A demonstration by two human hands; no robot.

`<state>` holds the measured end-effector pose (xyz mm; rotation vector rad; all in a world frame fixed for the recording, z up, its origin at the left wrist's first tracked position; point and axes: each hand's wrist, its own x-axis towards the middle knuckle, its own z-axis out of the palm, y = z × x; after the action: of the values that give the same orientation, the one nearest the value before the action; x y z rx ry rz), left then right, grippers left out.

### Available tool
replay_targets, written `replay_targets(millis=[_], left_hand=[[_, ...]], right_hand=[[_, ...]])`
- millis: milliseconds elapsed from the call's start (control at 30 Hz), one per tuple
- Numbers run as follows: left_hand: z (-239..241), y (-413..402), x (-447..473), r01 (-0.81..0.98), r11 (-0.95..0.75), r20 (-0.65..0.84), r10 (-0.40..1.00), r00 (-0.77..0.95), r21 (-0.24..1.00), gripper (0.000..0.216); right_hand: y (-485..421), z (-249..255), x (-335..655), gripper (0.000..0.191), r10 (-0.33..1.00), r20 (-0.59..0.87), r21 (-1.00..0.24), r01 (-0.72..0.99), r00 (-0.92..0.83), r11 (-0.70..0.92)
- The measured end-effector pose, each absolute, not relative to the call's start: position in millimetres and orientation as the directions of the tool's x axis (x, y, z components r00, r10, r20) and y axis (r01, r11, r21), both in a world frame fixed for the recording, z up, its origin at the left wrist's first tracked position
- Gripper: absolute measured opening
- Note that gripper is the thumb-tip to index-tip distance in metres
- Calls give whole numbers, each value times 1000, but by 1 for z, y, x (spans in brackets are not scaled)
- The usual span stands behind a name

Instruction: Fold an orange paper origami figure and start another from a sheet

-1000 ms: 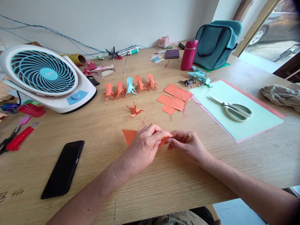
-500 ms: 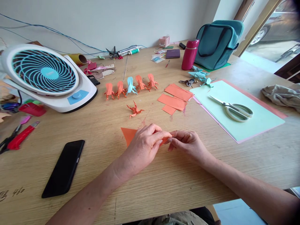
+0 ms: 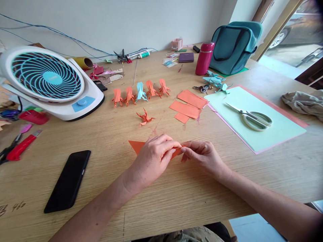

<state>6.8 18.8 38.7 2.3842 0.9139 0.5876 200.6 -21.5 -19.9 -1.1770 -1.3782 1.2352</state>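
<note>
Both hands meet over a folded piece of orange paper [image 3: 136, 146] just above the table's near middle. My left hand [image 3: 157, 154] covers much of it, thumb and fingers pinched on its right part, while a pointed corner sticks out to the left. At the right end, my right hand [image 3: 202, 154] pinches the paper's tip between thumb and forefinger. Beyond the hands lies a small orange folded-paper figure [image 3: 144, 118] with thin spiky limbs. Behind it stands a row of similar figures, orange ones [image 3: 129, 95] and one light blue [image 3: 140, 91].
Orange paper strips [image 3: 186, 109] lie right of the figures. Scissors [image 3: 252, 116] rest on green paper sheets [image 3: 275, 134]. At left are a fan [image 3: 52, 80], a phone [image 3: 68, 181] and a red cutter [image 3: 21, 148]. A pink bottle [image 3: 205, 58] and teal bag [image 3: 230, 50] stand behind.
My left hand has shifted slightly left along the paper, and the paper's left corner now sits a little lower and looks narrower. My right hand keeps its pinch in place.
</note>
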Motion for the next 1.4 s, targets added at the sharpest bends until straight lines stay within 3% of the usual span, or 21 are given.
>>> replay_targets(millis=[500, 833, 1400], left_hand=[[38, 18, 8, 481, -658, 186, 681, 708, 579, 33], [28, 20, 12, 458, -704, 274, 664, 696, 543, 10], [26, 19, 13, 417, -691, 289, 664, 690, 590, 15]], right_hand=[[-22, -18, 200, 21, 989, 43, -997, 60, -140, 52], [-23, -15, 196, 21, 987, 65, -989, 123, -146, 83], [-23, -14, 198, 23, 983, 52, -988, 132, -176, 76]])
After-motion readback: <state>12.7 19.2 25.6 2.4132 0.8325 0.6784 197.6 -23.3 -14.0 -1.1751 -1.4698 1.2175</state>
